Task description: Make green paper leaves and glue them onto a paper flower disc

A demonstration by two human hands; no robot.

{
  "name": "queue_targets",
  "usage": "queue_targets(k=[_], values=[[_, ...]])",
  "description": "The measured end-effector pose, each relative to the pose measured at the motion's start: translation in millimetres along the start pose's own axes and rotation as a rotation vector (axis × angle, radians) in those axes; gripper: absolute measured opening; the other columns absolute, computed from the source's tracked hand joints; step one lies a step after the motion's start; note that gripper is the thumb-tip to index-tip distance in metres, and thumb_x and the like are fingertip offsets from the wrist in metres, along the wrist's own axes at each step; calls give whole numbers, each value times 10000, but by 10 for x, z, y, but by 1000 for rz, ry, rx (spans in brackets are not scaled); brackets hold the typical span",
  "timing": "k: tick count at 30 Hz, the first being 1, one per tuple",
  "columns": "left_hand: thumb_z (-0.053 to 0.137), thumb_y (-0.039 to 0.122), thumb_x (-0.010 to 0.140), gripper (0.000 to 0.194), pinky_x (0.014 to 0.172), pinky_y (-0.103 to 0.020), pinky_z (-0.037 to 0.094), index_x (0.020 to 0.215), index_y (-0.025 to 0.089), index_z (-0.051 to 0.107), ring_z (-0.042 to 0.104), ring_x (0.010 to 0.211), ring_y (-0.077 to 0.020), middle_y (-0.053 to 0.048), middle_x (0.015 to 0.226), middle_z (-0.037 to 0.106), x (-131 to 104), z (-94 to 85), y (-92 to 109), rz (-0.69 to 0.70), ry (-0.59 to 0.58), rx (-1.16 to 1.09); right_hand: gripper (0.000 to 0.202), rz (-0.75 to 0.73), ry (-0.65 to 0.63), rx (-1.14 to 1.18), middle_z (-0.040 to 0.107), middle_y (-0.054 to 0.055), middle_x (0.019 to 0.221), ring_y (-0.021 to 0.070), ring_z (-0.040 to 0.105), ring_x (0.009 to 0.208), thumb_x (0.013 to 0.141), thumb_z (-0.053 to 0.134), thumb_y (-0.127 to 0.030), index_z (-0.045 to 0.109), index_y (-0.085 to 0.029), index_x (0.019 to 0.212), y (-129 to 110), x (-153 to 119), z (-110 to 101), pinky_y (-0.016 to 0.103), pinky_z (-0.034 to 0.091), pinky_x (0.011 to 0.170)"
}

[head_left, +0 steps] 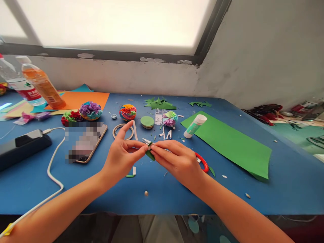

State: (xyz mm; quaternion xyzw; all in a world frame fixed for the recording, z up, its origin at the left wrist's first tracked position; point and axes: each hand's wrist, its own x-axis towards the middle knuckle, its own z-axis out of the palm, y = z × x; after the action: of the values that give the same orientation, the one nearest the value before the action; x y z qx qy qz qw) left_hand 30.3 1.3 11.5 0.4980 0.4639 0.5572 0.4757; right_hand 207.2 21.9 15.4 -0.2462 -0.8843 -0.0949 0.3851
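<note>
My left hand (118,152) pinches a small folded piece of green paper (150,155) between thumb and fingers, its index finger pointing up. A pale strip, apparently tape (135,131), hangs from that fingertip. From the other side, my right hand (180,161) has its fingers closed on the same green piece. Partly hidden under the right hand lie scissors with red handles (204,164); their blade tips show just behind the fingers. Close behind the left hand is a roll of tape (115,131). A green disc (147,122) lies farther back.
A large green sheet (233,145) lies on the right, with a glue stick (195,126) on its left corner. Ruffled paper balls (128,112) and green scraps (162,103) are at the back. Left are a phone (87,141), a white cable (54,172) and an orange drink bottle (43,84).
</note>
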Motion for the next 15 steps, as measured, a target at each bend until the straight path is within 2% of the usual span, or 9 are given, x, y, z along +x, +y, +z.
queue_targets(k=[4, 11, 15], values=[[746, 235, 657, 807, 569, -201, 482, 1333, 111, 323, 645, 604, -128, -4, 674, 719, 16, -6, 10, -39, -11, -29, 142, -76, -21, -42, 706, 91, 896, 168, 649, 833, 845, 564, -110, 662, -106, 947, -7, -18, 12, 270, 557, 758], [726, 246, 675, 784, 633, -233, 486, 1337, 110, 329, 661, 665, -151, -9, 696, 728, 29, 4, 8, -91, -23, 40, 96, -150, -7, -224, 710, 75, 829, 157, 662, 697, 847, 562, -110, 656, -100, 863, -28, -11, 26, 254, 547, 608], [716, 253, 679, 773, 619, -242, 479, 1334, 87, 339, 660, 665, -163, -18, 695, 729, 32, 6, -4, -87, -25, 86, 157, -159, -41, -251, 708, 81, 814, 157, 671, 681, 884, 500, -119, 647, -103, 831, -46, -15, 28, 247, 544, 583]])
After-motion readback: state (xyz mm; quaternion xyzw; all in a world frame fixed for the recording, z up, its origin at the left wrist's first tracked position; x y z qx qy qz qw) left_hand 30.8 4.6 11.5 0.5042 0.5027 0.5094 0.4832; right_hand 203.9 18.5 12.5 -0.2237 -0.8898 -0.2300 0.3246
